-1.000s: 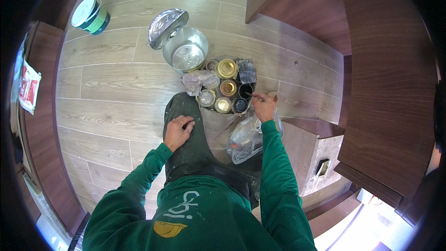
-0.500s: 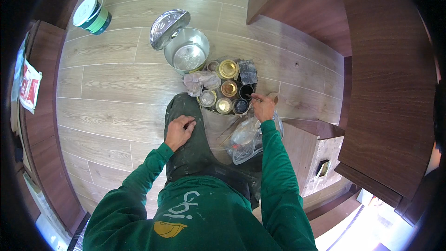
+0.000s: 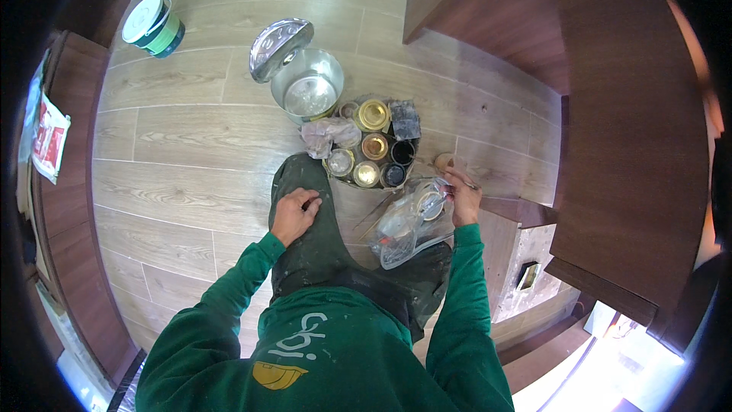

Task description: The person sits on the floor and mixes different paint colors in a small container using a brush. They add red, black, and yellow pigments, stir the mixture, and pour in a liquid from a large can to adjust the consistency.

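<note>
Right hand [image 3: 463, 197] pinches its fingers narrowly on a slim brush-like tool [image 3: 473, 185] at the right edge of a clear plastic bag [image 3: 398, 230]; whether it touches the bag is unclear. The tool's long axis runs crosswise, one end pointing right and slightly toward the body, its other end hidden. Left hand [image 3: 296, 215], loosely curled, rests on the knee left of the bag. Beyond the bag stand clustered jars [image 3: 374, 145] and an open metal tin [image 3: 329, 70] on wood-plank floor [image 3: 183, 133]; dark wooden cabinetry [image 3: 625, 130] rises to its right.
</note>
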`<action>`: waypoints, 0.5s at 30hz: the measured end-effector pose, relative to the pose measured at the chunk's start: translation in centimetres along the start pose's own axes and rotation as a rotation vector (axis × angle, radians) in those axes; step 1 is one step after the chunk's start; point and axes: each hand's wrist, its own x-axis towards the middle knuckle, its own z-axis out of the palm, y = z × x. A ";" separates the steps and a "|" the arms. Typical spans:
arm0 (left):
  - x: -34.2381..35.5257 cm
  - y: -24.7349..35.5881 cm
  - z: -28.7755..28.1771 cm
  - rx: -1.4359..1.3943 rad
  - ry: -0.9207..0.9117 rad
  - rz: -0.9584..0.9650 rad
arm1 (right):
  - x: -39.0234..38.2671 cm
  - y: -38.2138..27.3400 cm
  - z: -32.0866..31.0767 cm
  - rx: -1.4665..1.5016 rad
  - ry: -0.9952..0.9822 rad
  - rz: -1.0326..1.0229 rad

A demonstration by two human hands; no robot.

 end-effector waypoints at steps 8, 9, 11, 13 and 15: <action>0.1 0.0 0.1 0.037 0.030 0.023 | -3.6 1.3 -3.9 0.532 -0.093 0.150; 0.0 0.0 0.0 0.043 0.047 0.032 | -4.4 1.2 -4.3 0.575 -0.086 0.155; 0.0 0.6 0.0 0.062 0.020 -0.007 | -6.6 0.9 -5.2 0.647 -0.112 0.137; 0.0 2.0 0.6 -0.012 0.104 -0.015 | -9.8 1.2 -6.6 0.738 -0.133 0.114; 0.0 4.5 1.8 -0.143 0.059 -0.102 | -13.1 2.0 -8.8 0.828 -0.162 0.076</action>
